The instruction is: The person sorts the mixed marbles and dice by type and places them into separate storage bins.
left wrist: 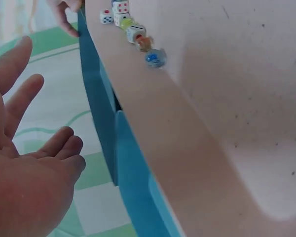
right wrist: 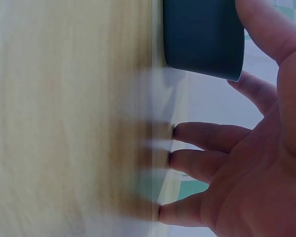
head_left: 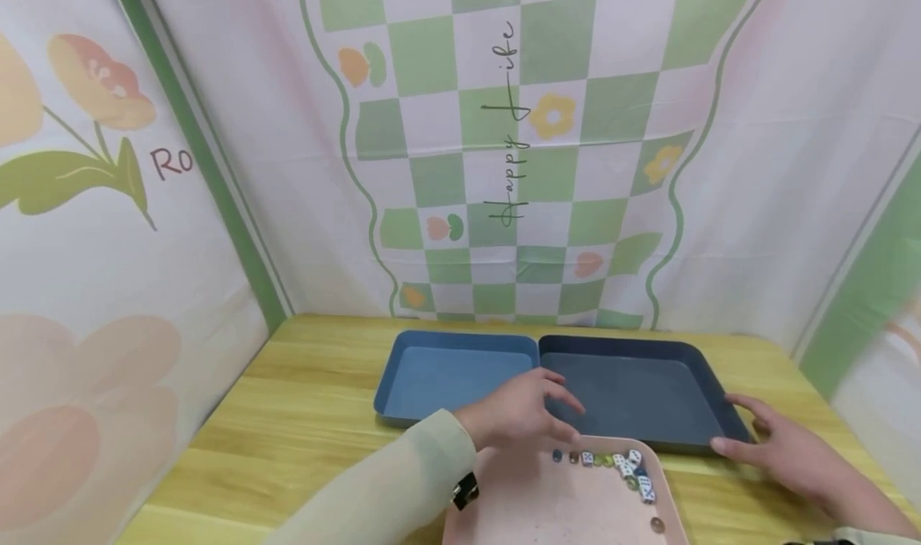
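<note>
a pale sleeve at lower left leads to an empty, loosely spread left hand at centre; the right hand, fingers wide, touches the dark tray, centre right, long axis left to right.

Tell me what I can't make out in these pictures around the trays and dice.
Pink tray: near end, cut off by the head view's bottom edge.
Blue tray: near right corner, behind the left grip in the head view.
Dice: most pip counts, too small in the head view.
Dark tray: most of it, cut off by the right wrist view's top edge.
</note>
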Motion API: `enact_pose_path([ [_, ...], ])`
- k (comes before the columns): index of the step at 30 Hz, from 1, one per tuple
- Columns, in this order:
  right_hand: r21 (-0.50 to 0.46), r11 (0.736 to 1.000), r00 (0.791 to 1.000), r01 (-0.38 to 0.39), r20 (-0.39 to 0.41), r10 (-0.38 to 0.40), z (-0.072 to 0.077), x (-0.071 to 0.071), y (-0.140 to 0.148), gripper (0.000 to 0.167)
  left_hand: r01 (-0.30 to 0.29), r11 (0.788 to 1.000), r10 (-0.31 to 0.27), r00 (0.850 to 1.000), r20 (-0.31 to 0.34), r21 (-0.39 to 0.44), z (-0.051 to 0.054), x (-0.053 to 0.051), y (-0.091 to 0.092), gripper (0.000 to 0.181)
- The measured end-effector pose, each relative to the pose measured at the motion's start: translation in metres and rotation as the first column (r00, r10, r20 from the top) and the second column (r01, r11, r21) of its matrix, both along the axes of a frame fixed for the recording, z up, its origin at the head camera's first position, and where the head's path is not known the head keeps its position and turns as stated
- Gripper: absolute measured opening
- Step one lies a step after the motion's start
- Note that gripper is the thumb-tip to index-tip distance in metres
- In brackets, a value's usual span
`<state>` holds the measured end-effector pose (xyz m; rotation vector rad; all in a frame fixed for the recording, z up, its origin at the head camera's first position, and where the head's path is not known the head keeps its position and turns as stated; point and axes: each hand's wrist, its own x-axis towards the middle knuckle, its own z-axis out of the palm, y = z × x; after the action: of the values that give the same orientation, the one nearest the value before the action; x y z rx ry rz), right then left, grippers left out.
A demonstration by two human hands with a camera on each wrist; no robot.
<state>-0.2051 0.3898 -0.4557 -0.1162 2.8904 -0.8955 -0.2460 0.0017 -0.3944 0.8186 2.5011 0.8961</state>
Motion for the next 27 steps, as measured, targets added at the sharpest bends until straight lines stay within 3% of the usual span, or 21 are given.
enact_pose_path([
  [3,0.014,1.000,1.000,0.003,-0.007,-0.003,0.001,-0.001,-0.002,0.096,0.013,0.999,-0.013,1.000,0.005,-0.040,-0.004,-0.002,0.000,0.026],
  [14,0.033,0.999,0.998,0.024,0.050,-0.026,-0.002,0.001,0.005,0.098,0.174,0.965,-0.191,0.979,-0.073,-0.194,-0.020,-0.001,0.006,0.020],
  [21,0.041,0.999,0.998,0.017,0.059,-0.020,-0.006,-0.001,0.015,0.100,0.167,0.955,-0.208,0.966,-0.153,-0.245,-0.029,-0.002,0.012,0.020],
  [27,0.041,0.999,0.999,0.003,0.051,-0.005,-0.010,-0.007,0.002,0.101,0.163,0.951,-0.215,0.960,-0.182,-0.265,-0.035,-0.001,0.001,0.022],
])
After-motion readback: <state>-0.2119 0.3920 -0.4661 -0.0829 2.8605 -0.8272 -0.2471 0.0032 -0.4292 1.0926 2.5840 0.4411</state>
